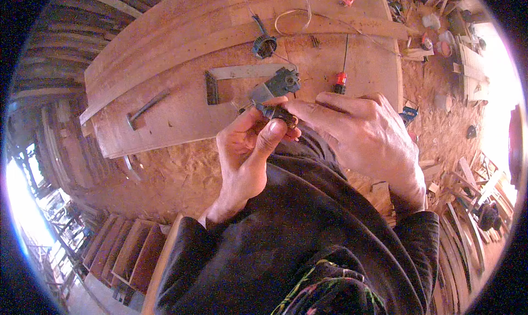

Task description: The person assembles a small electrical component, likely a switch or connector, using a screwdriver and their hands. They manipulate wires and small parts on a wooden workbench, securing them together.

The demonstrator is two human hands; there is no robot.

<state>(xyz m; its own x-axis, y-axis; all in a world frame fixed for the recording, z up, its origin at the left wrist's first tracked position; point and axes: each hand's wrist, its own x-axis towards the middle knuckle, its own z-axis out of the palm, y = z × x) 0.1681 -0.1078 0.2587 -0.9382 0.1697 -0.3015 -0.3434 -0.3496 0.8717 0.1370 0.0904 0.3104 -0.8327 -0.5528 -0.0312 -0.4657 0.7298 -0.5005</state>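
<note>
My left hand (245, 155) pinches a small dark mechanical part (278, 115) between thumb and fingers, close to my body. Fingertips of my right hand (360, 125) meet that part from the right; its thumb is hidden, and whatever they grip is too small to make out. Just beyond, on the wooden table (181, 117), lies a dark power-tool housing (275, 86). A round black tool piece (264, 46) with a wire attached sits farther back. Beside the right hand rests a screwdriver (341, 83) with a red and black handle.
A metal carpenter's square (242, 72) lies left of the housing, and a hammer (146, 110) farther left. Cable (294, 30) loops across a long board on the table. Wood offcuts (481, 191) and shavings cover the floor at right; stacked planks (71, 56) stand at left.
</note>
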